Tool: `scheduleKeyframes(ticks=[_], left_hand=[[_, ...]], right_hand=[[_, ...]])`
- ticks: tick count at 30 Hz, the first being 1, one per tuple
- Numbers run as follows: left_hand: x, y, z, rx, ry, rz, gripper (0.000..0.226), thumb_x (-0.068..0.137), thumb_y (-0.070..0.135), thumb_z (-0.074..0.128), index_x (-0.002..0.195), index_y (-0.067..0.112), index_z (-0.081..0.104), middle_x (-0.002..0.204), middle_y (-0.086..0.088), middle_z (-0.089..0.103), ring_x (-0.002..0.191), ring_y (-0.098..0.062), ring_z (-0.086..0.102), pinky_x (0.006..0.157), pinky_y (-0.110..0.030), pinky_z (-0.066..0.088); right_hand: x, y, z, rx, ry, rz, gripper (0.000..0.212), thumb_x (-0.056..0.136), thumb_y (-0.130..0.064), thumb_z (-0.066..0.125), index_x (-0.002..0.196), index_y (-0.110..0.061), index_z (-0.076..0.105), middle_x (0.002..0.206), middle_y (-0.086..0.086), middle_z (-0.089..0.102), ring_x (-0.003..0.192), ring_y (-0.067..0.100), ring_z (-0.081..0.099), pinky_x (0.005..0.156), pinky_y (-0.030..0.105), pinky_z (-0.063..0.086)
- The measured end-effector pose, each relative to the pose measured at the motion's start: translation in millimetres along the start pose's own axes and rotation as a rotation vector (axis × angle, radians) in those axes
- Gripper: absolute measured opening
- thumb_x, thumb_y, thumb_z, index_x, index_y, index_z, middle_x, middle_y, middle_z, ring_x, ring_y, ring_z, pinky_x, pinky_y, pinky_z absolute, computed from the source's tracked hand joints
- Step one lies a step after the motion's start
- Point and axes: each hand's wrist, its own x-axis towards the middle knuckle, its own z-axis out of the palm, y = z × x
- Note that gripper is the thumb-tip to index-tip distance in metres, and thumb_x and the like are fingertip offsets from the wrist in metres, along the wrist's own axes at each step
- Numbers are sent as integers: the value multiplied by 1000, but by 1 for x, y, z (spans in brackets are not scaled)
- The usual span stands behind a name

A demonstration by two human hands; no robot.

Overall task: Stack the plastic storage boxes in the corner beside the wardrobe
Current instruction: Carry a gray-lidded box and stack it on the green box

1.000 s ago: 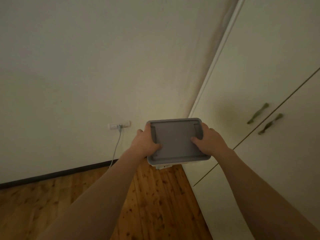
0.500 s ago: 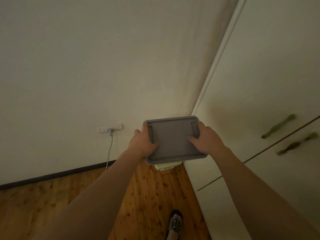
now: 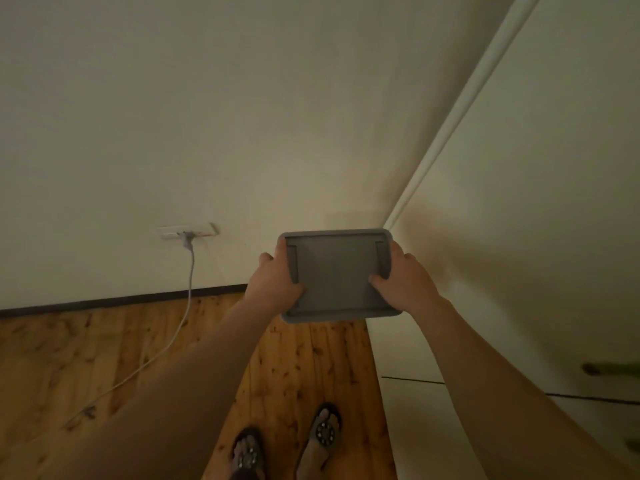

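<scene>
Both hands (image 3: 277,285) (image 3: 403,284) flank grey storage box (image 3: 337,275).

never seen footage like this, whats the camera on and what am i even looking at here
The camera sits on a person's head and looks forward and down, so you see their own two bare arms reaching out. There is no machine here, and this one view is all there is.

The left hand and the right hand each grip one side of a grey plastic storage box, seen from above by its lid, with the thumbs lying on top. It is held up near the corner where the wall meets the white wardrobe.

Below is a wooden floor with the person's sandalled feet. A white cable hangs from a wall socket and trails across the floor.
</scene>
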Motion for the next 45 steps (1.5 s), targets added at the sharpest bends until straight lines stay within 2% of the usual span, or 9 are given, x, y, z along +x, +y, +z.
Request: scheduleKeyframes(ticks=[4, 13, 19, 25, 30, 33, 37, 39, 45], left_hand=[[31, -11, 27, -7, -32, -6, 88, 87, 25, 64, 149, 40, 2, 110, -2, 37, 87, -22, 51, 76, -36, 50], [78, -35, 62, -20, -46, -3, 90, 87, 26, 67, 148, 40, 3, 121, -7, 42, 95, -24, 55, 79, -39, 53], [126, -69, 106, -64, -66, 9, 90, 89, 24, 66, 149, 42, 3, 123, -5, 42, 91, -15, 49, 75, -31, 49], [155, -110, 149, -79, -133, -55, 93, 91, 26, 65, 152, 42, -3, 136, -10, 40, 112, -26, 52, 92, -43, 52], [192, -141, 178, -72, -189, -43, 99, 88, 19, 64, 151, 45, -8, 134, -9, 42, 113, -27, 51, 91, -43, 53], [213, -151, 192, -83, -213, -31, 97, 88, 16, 63, 151, 46, -5, 136, -5, 41, 116, -27, 51, 91, -45, 53], [234, -165, 204, -172, -225, 6, 84, 83, 20, 63, 147, 49, 15, 137, 1, 44, 123, -24, 48, 95, -50, 52], [246, -180, 217, -210, -236, 25, 84, 82, 22, 62, 148, 46, 17, 141, 4, 43, 128, -21, 45, 100, -51, 48], [272, -200, 245, -232, -256, 14, 79, 88, 4, 57, 152, 33, 19, 139, 1, 45, 127, -19, 45, 103, -43, 47]], right_hand=[[29, 19, 25, 24, -28, 24, 85, 93, -39, 63, 157, -29, 9, 125, 13, 51, 110, 35, 58, 88, 43, 51], [70, 41, 62, 17, -10, 26, 87, 94, -37, 63, 158, -30, 4, 128, 13, 51, 112, 34, 58, 87, 41, 51], [112, 65, 110, 13, -16, 67, 86, 93, -38, 64, 157, -30, 7, 125, 11, 51, 109, 33, 59, 84, 40, 52], [142, 83, 167, -17, -69, 80, 83, 94, -36, 63, 157, -26, 9, 127, 13, 50, 109, 31, 59, 84, 39, 53], [175, 98, 210, -5, -74, 81, 85, 94, -34, 63, 157, -28, 7, 128, 13, 50, 109, 32, 59, 84, 41, 54], [194, 104, 229, -4, -92, 92, 85, 95, -32, 62, 158, -27, 6, 131, 14, 48, 111, 33, 58, 86, 42, 53], [217, 110, 243, 0, -85, 86, 81, 95, -31, 61, 157, -27, 9, 132, 15, 48, 113, 35, 57, 88, 44, 53], [231, 116, 258, -3, -90, 75, 80, 96, -31, 61, 157, -26, 10, 132, 16, 48, 114, 36, 56, 91, 46, 53], [255, 139, 286, 27, -95, 104, 76, 96, -30, 60, 157, -26, 15, 133, 16, 50, 118, 38, 55, 94, 47, 50]])
